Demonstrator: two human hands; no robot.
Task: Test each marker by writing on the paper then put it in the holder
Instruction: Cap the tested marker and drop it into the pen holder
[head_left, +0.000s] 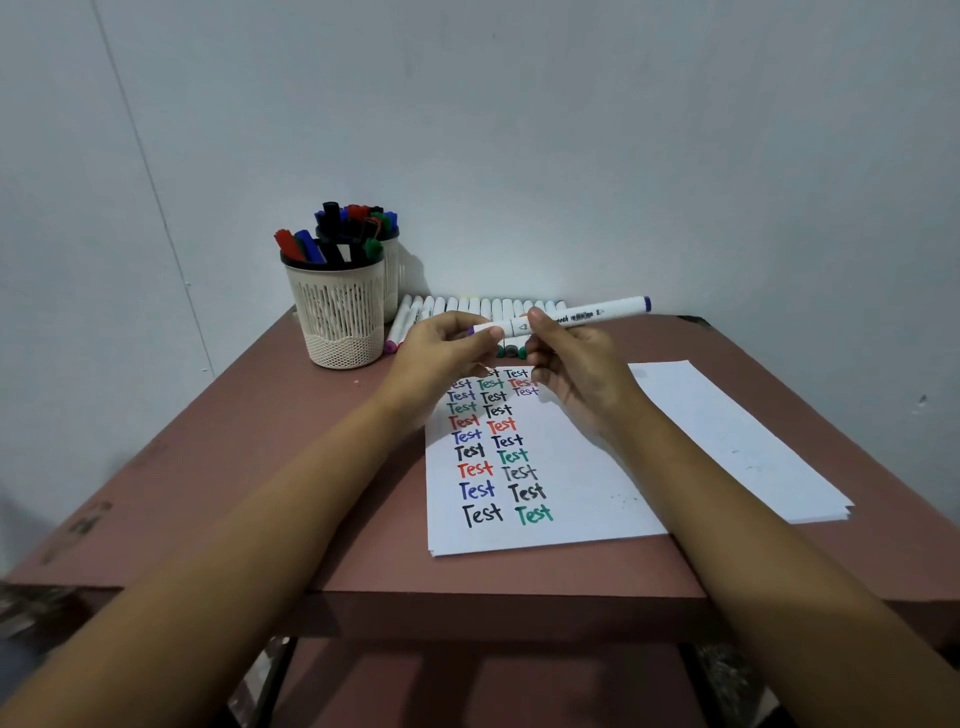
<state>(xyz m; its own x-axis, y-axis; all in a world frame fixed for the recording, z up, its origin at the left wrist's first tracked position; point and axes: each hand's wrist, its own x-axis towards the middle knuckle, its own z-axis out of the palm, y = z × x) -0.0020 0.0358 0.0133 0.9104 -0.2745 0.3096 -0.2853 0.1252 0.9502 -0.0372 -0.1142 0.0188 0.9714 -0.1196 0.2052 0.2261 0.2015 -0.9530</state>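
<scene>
Marker (587, 313) at frame centre was pinched by left hand (441, 353) and right hand (571, 358) over the paper (576, 467); a jerked cap could smear ink.

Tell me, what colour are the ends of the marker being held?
Purple, on a white marker; head view.

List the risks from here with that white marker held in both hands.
1. The left hand pinches one end of the white marker just in front of the row of markers; a jerk might scatter them.
2. The front holder looks crowded, so another marker may jam or tip it.
</scene>
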